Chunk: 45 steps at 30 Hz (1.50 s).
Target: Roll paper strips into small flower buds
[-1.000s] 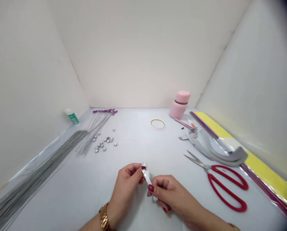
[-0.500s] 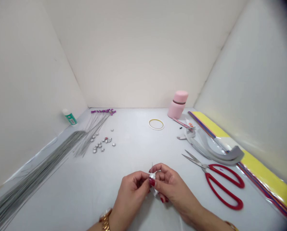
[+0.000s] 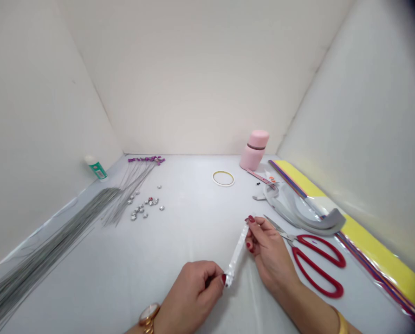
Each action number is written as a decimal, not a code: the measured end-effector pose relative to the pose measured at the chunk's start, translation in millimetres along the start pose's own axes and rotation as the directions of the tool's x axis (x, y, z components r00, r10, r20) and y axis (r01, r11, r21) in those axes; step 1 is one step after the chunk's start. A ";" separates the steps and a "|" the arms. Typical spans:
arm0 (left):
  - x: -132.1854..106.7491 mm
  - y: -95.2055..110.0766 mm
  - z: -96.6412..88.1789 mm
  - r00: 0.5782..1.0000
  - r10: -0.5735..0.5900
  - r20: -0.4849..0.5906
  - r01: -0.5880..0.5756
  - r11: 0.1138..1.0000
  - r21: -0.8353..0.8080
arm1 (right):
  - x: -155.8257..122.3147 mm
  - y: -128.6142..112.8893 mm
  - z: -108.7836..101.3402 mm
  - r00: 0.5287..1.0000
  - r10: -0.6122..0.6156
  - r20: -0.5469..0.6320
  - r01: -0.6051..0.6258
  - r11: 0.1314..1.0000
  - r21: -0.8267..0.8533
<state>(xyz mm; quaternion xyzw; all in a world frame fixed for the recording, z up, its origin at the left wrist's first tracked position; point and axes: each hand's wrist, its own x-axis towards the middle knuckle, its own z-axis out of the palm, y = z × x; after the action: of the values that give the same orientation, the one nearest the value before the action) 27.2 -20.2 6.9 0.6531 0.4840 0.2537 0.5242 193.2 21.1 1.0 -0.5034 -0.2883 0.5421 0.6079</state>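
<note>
A shiny silver-white paper strip is stretched at a slant between my hands, over the near middle of the table. Thumb and forefinger of my left hand pinch its lower end, where the strip looks folded into a small knot. My right hand is closed on the upper end, farther off and to the right, with its fingertips pressed together. Right beside that hand lie the red-handled scissors, blades partly apart. Small silver folded stars are scattered left of centre, one showing a red spot.
Grey wires lie along the left, some with purple tips. A green-and-white tube leans by the left wall. At the back are a tape ring and a pink flask. Grey strips and yellow sheets lie right.
My hands have moved apart. The right one has gone up and to the right, drawing out the strip that was bunched between my fingers; my left hand has shifted slightly down and right.
</note>
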 end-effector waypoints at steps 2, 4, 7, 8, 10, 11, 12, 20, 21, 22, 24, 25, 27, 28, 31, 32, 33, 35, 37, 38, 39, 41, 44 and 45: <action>0.4 -1.9 1.2 1.000 -0.023 -0.002 0.023 0.999 -0.047 | 1.5 0.3 -1.4 0.999 0.033 -0.011 -0.033 0.999 0.023; 1.3 -3.2 1.9 0.999 -0.045 -0.026 0.042 0.995 -0.086 | -2.5 1.6 0.2 0.987 0.129 0.096 -0.128 0.992 -0.012; 1.9 -3.0 1.7 0.996 -0.038 -0.075 0.031 0.995 -0.095 | -14.2 4.2 5.8 0.897 0.295 0.328 -0.229 0.947 -0.224; 1.8 -2.6 1.5 0.997 -0.025 -0.077 0.019 0.996 -0.088 | -17.9 5.0 7.4 0.873 0.311 0.375 -0.206 0.933 -0.295; 1.4 -1.5 1.2 0.998 -0.001 -0.063 -0.003 0.998 -0.067 | -22.8 6.3 9.3 0.855 0.306 0.418 -0.147 0.918 -0.369; 1.3 -1.0 1.0 0.999 0.007 -0.053 -0.010 0.998 -0.056 | -23.9 6.8 9.6 0.856 0.297 0.424 -0.130 0.916 -0.379; 1.3 -0.4 0.9 0.999 0.012 -0.048 -0.014 0.999 -0.048 | -24.2 7.2 9.5 0.857 0.293 0.425 -0.124 0.916 -0.381; 1.7 1.0 -2.1 0.977 0.095 -0.189 -0.094 0.995 0.015 | -23.2 7.9 9.4 0.878 0.233 0.418 -0.053 0.916 -0.399; 1.1 0.8 -2.6 0.972 0.124 -0.201 -0.116 0.992 0.052 | -23.7 7.2 9.9 0.876 0.230 0.424 -0.046 0.914 -0.402; 0.4 0.6 -3.0 0.968 0.152 -0.202 -0.135 0.986 0.095 | -24.2 6.2 10.3 0.874 0.225 0.431 -0.036 0.914 -0.404; -0.8 0.4 -3.2 0.964 0.198 -0.175 -0.164 0.968 0.188 | -25.3 4.0 10.9 0.882 0.186 0.434 0.000 0.919 -0.394; -1.2 0.5 -3.1 0.966 0.212 -0.151 -0.174 0.957 0.232 | -25.7 3.2 10.9 0.891 0.154 0.426 0.024 0.923 -0.384; -1.7 1.0 -2.2 0.972 0.214 -0.096 -0.179 0.941 0.287 | -26.1 2.6 10.6 0.915 0.094 0.393 0.058 0.932 -0.358; -1.7 1.4 -1.7 0.976 0.203 -0.076 -0.173 0.941 0.291 | -26.0 3.0 10.3 0.922 0.080 0.379 0.060 0.937 -0.344; -1.1 2.6 -0.6 0.982 0.167 -0.084 -0.144 0.963 0.227 | -25.0 5.4 9.5 0.906 0.146 0.396 -0.008 0.944 -0.329; -0.8 2.8 -0.4 0.981 0.167 -0.096 -0.144 0.968 0.207 | -24.5 6.3 9.3 0.891 0.183 0.416 -0.034 0.940 -0.341; -0.7 2.7 -0.3 0.980 0.173 -0.102 -0.151 0.969 0.195 | -23.9 7.0 9.1 0.874 0.215 0.435 -0.049 0.931 -0.362; -0.6 1.5 -0.4 0.975 0.194 -0.108 -0.170 0.965 0.198 | -22.9 8.3 8.7 0.855 0.245 0.458 -0.039 0.910 -0.413; -0.9 -0.8 -0.9 0.969 0.211 -0.132 -0.179 0.958 0.223 | -22.4 9.2 8.3 0.856 0.226 0.465 0.005 0.896 -0.444; -1.0 -2.3 -1.3 0.963 0.226 -0.149 -0.186 0.951 0.246 | -22.4 9.6 8.2 0.861 0.209 0.464 0.029 0.891 -0.454; -1.0 -3.9 -1.9 0.955 0.249 -0.161 -0.198 0.940 0.279 | -22.7 9.9 8.2 0.865 0.193 0.463 0.051 0.885 -0.463; -0.5 -7.2 -3.0 0.934 0.322 -0.153 -0.246 0.893 0.376 | -23.9 9.6 8.3 0.869 0.169 0.465 0.091 0.870 -0.485; 0.8 -11.0 -3.4 0.897 0.433 -0.095 -0.323 0.786 0.527 | -26.9 7.1 7.9 0.880 0.082 0.468 0.199 0.831 -0.519; 1.1 -11.5 -3.0 0.889 0.451 -0.080 -0.336 0.760 0.557 | -27.8 6.1 7.4 0.881 0.029 0.472 0.256 0.809 -0.529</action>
<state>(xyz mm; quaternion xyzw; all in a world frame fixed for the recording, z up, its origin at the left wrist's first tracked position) 21.0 -18.1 -3.0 0.8284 0.4380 0.2828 0.2047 177.5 -3.7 3.2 -0.5023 -0.6042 0.4934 0.3730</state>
